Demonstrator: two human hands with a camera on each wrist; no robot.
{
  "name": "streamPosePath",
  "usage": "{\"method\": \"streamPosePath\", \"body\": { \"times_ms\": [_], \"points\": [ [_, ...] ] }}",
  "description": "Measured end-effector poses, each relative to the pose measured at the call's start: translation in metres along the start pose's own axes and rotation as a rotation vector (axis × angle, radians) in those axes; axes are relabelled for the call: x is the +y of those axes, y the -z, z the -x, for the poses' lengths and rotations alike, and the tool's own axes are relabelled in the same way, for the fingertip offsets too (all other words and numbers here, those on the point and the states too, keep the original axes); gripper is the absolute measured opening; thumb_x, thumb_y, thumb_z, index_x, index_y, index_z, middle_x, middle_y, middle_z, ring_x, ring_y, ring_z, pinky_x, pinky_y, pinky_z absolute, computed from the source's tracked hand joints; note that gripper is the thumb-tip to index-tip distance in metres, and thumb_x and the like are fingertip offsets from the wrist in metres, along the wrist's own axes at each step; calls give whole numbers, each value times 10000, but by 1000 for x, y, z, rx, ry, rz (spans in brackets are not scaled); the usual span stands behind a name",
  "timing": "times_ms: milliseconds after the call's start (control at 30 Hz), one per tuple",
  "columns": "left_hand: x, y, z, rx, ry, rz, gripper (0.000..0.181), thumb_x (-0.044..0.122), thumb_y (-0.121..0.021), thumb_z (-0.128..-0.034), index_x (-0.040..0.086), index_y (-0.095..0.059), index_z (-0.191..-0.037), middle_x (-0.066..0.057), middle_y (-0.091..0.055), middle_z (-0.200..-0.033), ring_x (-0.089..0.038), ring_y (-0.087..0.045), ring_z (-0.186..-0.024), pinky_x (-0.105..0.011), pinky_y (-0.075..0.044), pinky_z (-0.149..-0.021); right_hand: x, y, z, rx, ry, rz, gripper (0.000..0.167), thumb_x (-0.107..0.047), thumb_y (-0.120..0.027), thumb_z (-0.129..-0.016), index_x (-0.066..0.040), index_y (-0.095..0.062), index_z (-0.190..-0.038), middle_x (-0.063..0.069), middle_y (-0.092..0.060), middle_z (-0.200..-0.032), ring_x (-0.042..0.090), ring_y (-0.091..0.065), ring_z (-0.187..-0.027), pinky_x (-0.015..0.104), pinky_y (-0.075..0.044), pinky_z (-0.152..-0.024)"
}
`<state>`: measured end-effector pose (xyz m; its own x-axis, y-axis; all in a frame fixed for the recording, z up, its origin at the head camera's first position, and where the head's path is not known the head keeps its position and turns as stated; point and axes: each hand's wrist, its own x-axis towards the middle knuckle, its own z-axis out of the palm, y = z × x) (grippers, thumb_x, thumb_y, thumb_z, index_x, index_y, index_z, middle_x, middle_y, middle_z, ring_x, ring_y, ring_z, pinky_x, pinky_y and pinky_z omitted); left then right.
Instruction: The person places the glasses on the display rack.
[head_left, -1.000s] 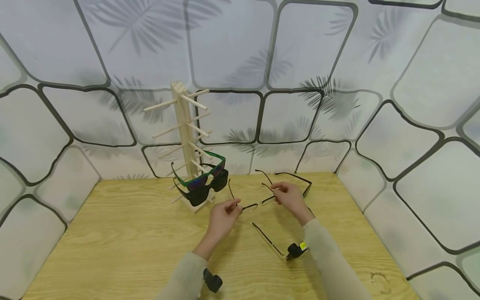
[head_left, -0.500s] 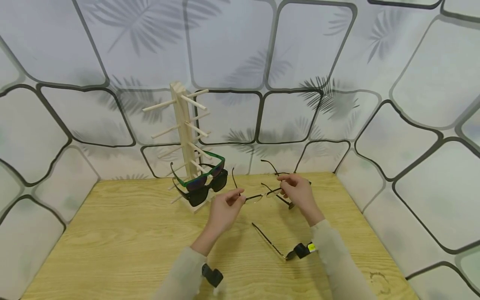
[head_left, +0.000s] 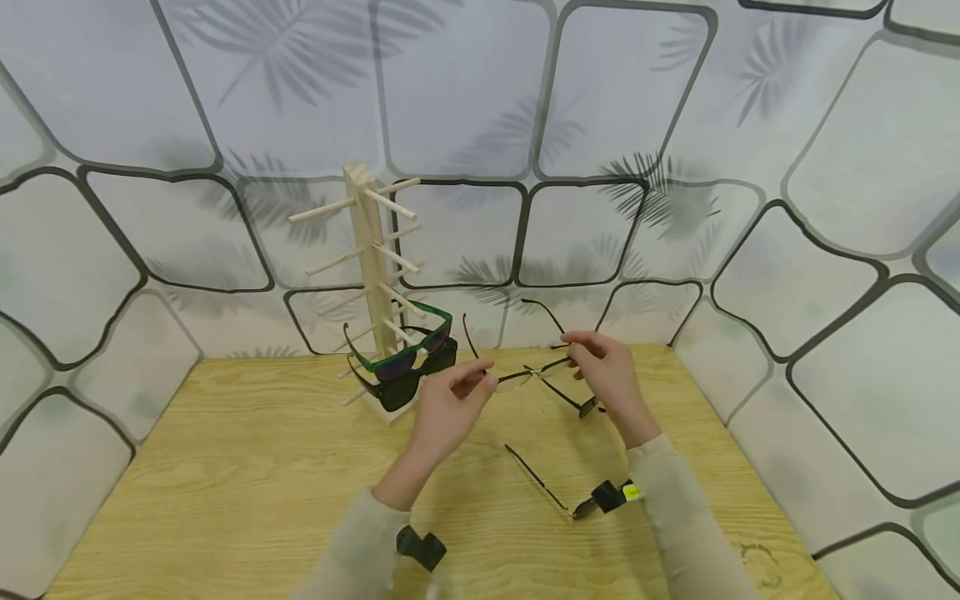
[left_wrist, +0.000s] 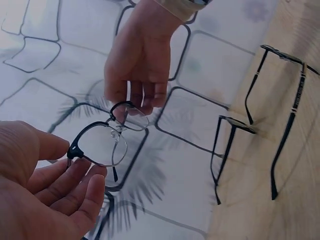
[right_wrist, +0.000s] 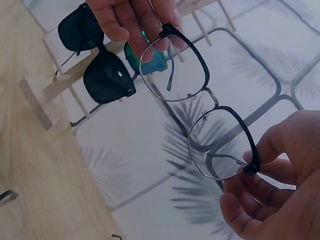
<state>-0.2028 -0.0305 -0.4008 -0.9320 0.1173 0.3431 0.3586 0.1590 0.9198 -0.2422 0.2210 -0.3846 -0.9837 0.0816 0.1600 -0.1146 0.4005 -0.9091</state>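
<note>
I have a pair of clear-lensed glasses (right_wrist: pixel 212 96) up above the desk (head_left: pixel 262 483), held between the two hands, right of the wooden stand (head_left: pixel 367 250). The left hand (head_left: pixel 450 408) pinches the frame's left end, thumb and index finger drawn together at the hinge, the other fingers loosely bent below. The right hand (head_left: pixel 609 371) has the right end in a like pinch of thumb and fingertips. The front of the frame, black along the top with thin metal under the lenses, faces near; both arms are unfolded and point to the far side.

Past the held pair, at the far right of the desk, I see a dark-lensed pair (head_left: pixel 588 407), partly hidden by the right hand. A second pair (head_left: pixel 585 509) lies nearer, arms spread, partly covered by the right wrist camera (head_left: pixel 607 497); the left wrist camera (head_left: pixel 429 550) sits by the left cuff.

The stand is upright at far left with pegs out to both sides. On its lower pegs hang green-framed sunglasses (head_left: pixel 396 367), with black sunglasses (head_left: pixel 397 392) just beneath. Behind everything I get a pale wall covering (head_left: pixel 465 100) with grey outlines and leaf prints.
</note>
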Motion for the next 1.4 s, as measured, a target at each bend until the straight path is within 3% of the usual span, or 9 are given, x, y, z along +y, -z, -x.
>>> {"method": "streamPosePath", "body": {
  "times_ms": [233, 567, 733, 867, 1167, 1400],
  "points": [
    [19, 11, 1, 42, -71, -19, 292, 166, -754, -995, 76, -771, -1272, -118, -805, -1009, -211, -750, -887, -231, -576, -751, -17, 0, 1, 12, 29, -42, 298, -183, -592, -1066, -66, -741, -1295, -56, -719, -979, 68, -666, -833, 277, -601, -757],
    [37, 30, 10, 59, -93, 44, 302, 130, -749, -992, 80, -761, -1289, -149, -795, -1045, -107, -728, -879, -235, -534, -679, -40, -6, 5, -40, 80, -90, 299, -201, -600, -1080, -73, -729, -1317, -9, -711, -1075, 77, -673, -866, 260, -597, -769],
    [43, 37, 14, 82, -126, 51, 290, 116, -743, -994, 83, -764, -1282, -148, -792, -1015, -60, -706, -814, -227, -509, -633, -51, -12, 3, -55, 83, -114, 290, -191, -605, -1074, -87, -737, -1310, 22, -714, -1106, 118, -682, -873, 296, -607, -783],
    [48, 42, 19, 110, -151, 38, 277, 110, -735, -999, 82, -768, -1273, -140, -787, -1018, -49, -699, -818, -232, -537, -671, -58, -18, 2, -63, 98, -120, 283, -167, -597, -1074, -70, -742, -1298, 36, -709, -1104, 177, -695, -907, 300, -609, -767],
    [56, 53, 27, 152, -118, 17, 285, 134, -738, -1004, 121, -763, -1287, -99, -780, -1006, -83, -546, -617, -229, -419, -554, -73, -31, 3, -88, 149, -107, 290, -149, -576, -1080, -76, -740, -1308, 118, -724, -1165, 265, -687, -953, 273, -592, -744],
    [58, 64, 32, 218, -168, 33, 288, 49, -742, -981, 53, -768, -1268, -141, -792, -1010, -39, -645, -691, -188, -465, -554, -84, -42, 3, -121, 159, -104, 282, -178, -577, -1083, -115, -741, -1304, 102, -716, -1144, 278, -675, -965, 290, -588, -753]
  ]
}}
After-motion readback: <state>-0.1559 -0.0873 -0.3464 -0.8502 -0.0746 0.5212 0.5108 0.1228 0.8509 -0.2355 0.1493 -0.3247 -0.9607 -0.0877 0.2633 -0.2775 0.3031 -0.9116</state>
